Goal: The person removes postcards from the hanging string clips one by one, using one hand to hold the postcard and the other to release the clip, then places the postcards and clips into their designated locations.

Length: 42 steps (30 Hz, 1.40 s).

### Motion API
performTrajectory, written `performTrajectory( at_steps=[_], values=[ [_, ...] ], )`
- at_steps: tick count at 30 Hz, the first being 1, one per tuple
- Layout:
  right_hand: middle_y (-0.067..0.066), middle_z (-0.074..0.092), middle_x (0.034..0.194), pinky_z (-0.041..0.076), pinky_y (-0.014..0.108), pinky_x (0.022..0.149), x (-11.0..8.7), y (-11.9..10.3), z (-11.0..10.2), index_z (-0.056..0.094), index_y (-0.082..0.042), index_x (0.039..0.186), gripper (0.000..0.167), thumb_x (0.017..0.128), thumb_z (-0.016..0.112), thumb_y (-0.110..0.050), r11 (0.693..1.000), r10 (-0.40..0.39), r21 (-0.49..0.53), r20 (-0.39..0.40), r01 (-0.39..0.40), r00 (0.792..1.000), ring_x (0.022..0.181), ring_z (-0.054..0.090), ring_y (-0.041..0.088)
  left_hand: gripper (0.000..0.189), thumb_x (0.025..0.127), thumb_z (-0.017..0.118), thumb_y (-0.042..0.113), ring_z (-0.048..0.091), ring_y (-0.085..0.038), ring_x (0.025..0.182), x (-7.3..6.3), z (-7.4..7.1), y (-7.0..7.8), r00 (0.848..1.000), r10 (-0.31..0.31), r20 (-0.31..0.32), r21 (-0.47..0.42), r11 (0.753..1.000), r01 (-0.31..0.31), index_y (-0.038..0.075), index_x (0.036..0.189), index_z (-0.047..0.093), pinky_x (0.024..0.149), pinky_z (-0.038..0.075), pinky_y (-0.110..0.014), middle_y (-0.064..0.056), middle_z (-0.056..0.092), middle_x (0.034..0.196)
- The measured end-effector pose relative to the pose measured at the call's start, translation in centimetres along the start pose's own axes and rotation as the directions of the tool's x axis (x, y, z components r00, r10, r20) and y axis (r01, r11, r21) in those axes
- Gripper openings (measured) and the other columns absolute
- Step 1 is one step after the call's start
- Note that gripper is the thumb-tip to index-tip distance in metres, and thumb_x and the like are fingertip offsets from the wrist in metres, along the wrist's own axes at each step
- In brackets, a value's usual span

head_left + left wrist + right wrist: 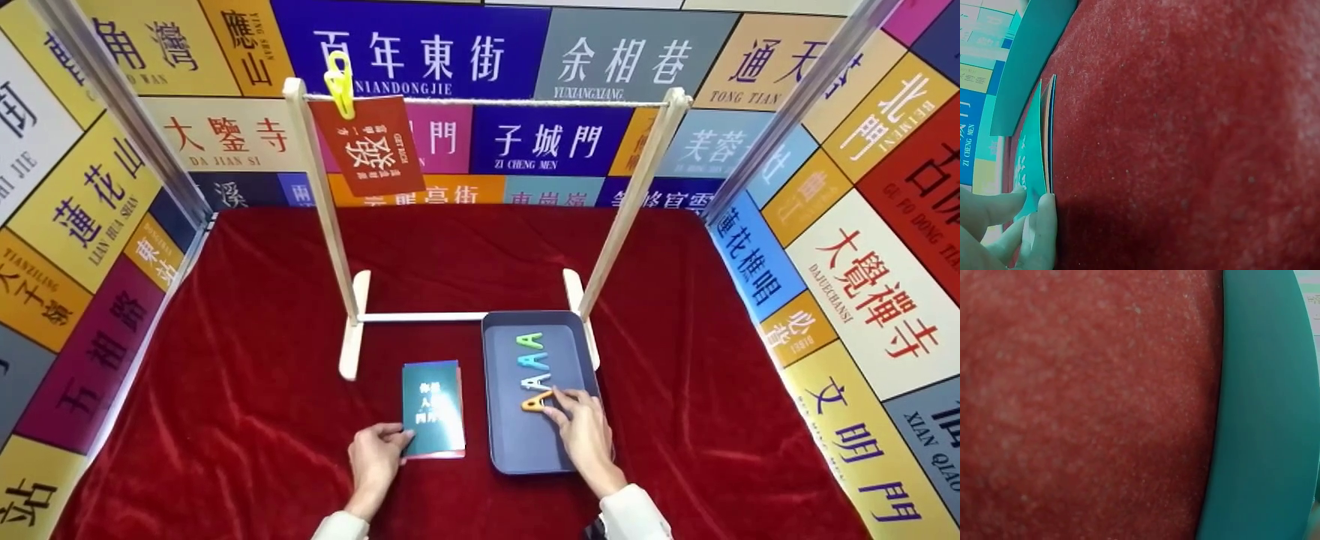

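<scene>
My left hand [375, 457] pinches the lower left edge of a dark green card [431, 409] with white lettering. This card tops a small stack. In the left wrist view the green card [1030, 152] bows up from the cards [1050, 135] under it, thumb on its face and fingers at its edge. Over the grey-blue tray [517, 461], my right hand [585, 431] holds an orange clothespin [533, 406] between thumb and fingers. White [535, 382], blue [534, 361] and green clothespins [529, 341] lie above it in a column.
A wooden frame [330, 217] stands behind, a cord [487, 102] strung between its posts. At the cord's left end a yellow clip [340, 86] holds a red card [367, 146]. Red velvet cloth [240, 337] covers the table. Panels with printed characters [420, 52] surround it.
</scene>
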State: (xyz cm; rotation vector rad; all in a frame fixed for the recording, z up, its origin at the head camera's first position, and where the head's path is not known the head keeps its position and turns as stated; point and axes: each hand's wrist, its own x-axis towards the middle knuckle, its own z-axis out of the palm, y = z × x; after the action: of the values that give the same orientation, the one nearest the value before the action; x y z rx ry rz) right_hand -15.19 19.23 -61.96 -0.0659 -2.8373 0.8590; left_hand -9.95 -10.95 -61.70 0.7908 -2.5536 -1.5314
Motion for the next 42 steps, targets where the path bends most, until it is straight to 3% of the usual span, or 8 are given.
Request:
performTrajectory(
  at_steps=[18,26,29,34,42],
  values=[
    [0.006,0.071,0.125,0.057,0.05,0.082,0.1,-0.1,-0.2,0.071,-0.017,0.127,0.044,0.085,0.079,-0.028,1.0,0.017,0.021,0.032,-0.018,0.999,0.108,0.063,0.027,0.022,0.08,0.082,0.005,0.069,-0.016,0.051,0.1,-0.3,-0.2,0.998,0.014,0.06,-0.057,0.998,-0.011,-0.003,0.1,0.077,0.051,0.057,-0.022,-0.015,0.077,0.08],
    [0.007,0.072,0.123,0.057,0.051,0.082,0.1,-0.4,-0.2,0.071,-0.017,0.126,0.045,0.083,0.08,-0.027,0.999,0.023,0.024,0.031,-0.023,0.999,0.108,0.064,0.029,0.026,0.082,0.08,0.004,0.071,-0.018,0.057,0.4,-1.3,0.0,0.989,-0.039,0.142,-0.101,0.993,0.054,-0.007,0.105,0.074,0.052,0.06,-0.025,-0.018,0.077,0.084],
    [0.008,0.071,0.123,0.057,0.051,0.082,0.2,-0.7,-0.5,0.071,-0.015,0.126,0.044,0.084,0.08,-0.024,1.0,0.0,0.031,0.018,-0.001,1.0,0.109,0.064,0.03,0.028,0.084,0.078,0.004,0.073,-0.018,0.062,0.7,-1.8,0.3,0.985,-0.062,0.159,-0.12,0.989,0.081,-0.007,0.109,0.072,0.055,0.062,-0.027,-0.019,0.077,0.088],
    [0.009,0.072,0.121,0.057,0.05,0.082,0.6,-1.4,-1.4,0.073,-0.012,0.123,0.042,0.083,0.081,-0.019,0.997,-0.072,0.034,-0.049,0.074,0.996,0.105,0.064,0.029,0.032,0.085,0.079,0.007,0.074,-0.021,0.069,1.2,-2.6,0.9,0.987,-0.045,0.154,-0.149,0.987,0.068,-0.006,0.113,0.071,0.06,0.062,-0.027,-0.018,0.077,0.091],
    [0.007,0.074,0.113,0.055,0.045,0.081,0.9,-3.2,-2.0,0.077,-0.011,0.115,0.041,0.076,0.086,-0.015,0.973,-0.224,0.025,-0.147,0.23,0.963,0.098,0.065,0.028,0.04,0.081,0.083,0.01,0.072,-0.018,0.077,1.5,-3.7,1.2,0.989,0.002,0.148,-0.13,0.991,0.017,-0.005,0.117,0.07,0.066,0.061,-0.025,-0.023,0.074,0.101]
  ],
)
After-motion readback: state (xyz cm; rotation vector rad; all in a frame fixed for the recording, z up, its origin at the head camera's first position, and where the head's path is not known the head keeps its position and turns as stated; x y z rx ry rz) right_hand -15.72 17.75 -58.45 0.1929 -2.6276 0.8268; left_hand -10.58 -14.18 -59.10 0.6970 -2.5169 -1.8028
